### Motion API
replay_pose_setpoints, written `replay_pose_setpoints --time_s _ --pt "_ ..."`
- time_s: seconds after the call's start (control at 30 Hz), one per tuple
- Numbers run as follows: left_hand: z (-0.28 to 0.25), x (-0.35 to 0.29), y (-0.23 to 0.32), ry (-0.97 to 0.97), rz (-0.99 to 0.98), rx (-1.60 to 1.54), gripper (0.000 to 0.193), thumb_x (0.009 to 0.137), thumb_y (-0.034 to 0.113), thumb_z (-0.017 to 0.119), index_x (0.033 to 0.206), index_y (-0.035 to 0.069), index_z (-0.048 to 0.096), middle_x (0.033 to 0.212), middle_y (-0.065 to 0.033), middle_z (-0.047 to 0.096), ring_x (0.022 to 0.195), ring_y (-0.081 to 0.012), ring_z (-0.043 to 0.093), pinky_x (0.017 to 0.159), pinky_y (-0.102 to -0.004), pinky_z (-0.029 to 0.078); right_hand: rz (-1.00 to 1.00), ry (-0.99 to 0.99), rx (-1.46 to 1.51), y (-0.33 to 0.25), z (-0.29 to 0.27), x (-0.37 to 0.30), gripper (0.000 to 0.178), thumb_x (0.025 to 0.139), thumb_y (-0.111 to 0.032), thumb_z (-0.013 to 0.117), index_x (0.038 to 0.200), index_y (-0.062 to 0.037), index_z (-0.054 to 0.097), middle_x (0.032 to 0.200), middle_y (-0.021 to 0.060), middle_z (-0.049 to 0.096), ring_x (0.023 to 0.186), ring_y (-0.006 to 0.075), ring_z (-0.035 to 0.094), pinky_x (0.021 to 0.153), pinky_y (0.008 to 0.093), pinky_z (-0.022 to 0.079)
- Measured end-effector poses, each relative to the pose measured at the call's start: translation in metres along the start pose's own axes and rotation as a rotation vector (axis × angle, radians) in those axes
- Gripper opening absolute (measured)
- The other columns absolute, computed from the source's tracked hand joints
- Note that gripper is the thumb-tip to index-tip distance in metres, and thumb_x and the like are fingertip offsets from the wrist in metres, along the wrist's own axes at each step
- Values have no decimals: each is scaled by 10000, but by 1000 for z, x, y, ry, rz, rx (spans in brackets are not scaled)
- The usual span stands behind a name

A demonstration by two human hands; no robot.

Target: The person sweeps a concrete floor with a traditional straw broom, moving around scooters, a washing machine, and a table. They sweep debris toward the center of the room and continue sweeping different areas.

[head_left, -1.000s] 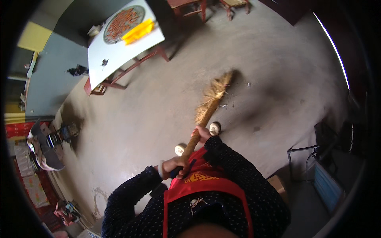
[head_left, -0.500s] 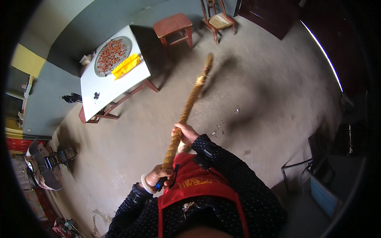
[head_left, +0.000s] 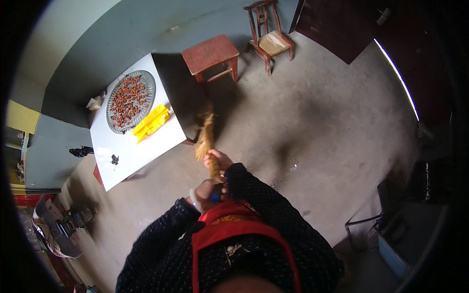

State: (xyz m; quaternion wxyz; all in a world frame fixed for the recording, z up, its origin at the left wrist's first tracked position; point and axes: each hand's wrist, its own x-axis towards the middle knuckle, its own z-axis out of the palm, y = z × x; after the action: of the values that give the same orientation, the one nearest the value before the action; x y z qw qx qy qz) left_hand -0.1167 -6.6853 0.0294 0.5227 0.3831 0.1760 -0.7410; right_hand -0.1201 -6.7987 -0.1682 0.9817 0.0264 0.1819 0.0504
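Note:
I hold a straw broom point(head_left: 207, 131) with both hands in front of my red apron. My left hand point(head_left: 206, 191), a white bangle at its wrist, is closed round the handle's near end, where a blue bit shows. Farther up the handle, my right hand point(head_left: 221, 160) is wrapped round it just below the straw. The broom points away from me, between the white table and the red stool. Its far end is smeared by motion, and I cannot tell whether it touches the floor.
A white table point(head_left: 122, 168) at the left bears a round tray point(head_left: 153, 88) of reddish-brown pieces and a yellow cloth-like thing point(head_left: 150, 123). Behind stand a red stool point(head_left: 210, 52) and a wooden chair point(head_left: 272, 43). Small light scraps point(head_left: 294, 167) lie on the floor. A dark metal-framed thing point(head_left: 364, 219) stands at right.
The broom has swung left and looks foreshortened, its straw part now nearer my right hand. Both hands have come closer together, the left moving up and away from me. The view has tilted up slightly.

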Motion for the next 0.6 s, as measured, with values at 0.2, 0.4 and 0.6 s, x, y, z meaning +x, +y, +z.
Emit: replay_pose_setpoints --time_s 0.2,0.4,0.6 --pt "44 51 58 -28 -266 360 112 827 143 593 813 88 496 627 -16 516 505 -113 494 431 -242 406 -345 222 29 -82 -8 -59 235 914 -258 436 770 -77 480 678 24 492 602 126 499 585 257 456" --pt "93 84 140 -214 -236 706 152 787 157 605 703 55 529 568 -28 527 442 -107 485 398 -223 392 -548 189 -372 -178 26 -98 245 899 -241 453 782 -30 496 730 75 536 721 181 548 695 300 471" --pt "163 130 200 -342 -249 838 269 822 270 618 826 5 573 630 -32 569 516 -118 543 469 -239 445 -602 374 -84 -310 25 -116 179 861 -147 538 709 -65 489 574 27 469 589 165 521 637 272 471"
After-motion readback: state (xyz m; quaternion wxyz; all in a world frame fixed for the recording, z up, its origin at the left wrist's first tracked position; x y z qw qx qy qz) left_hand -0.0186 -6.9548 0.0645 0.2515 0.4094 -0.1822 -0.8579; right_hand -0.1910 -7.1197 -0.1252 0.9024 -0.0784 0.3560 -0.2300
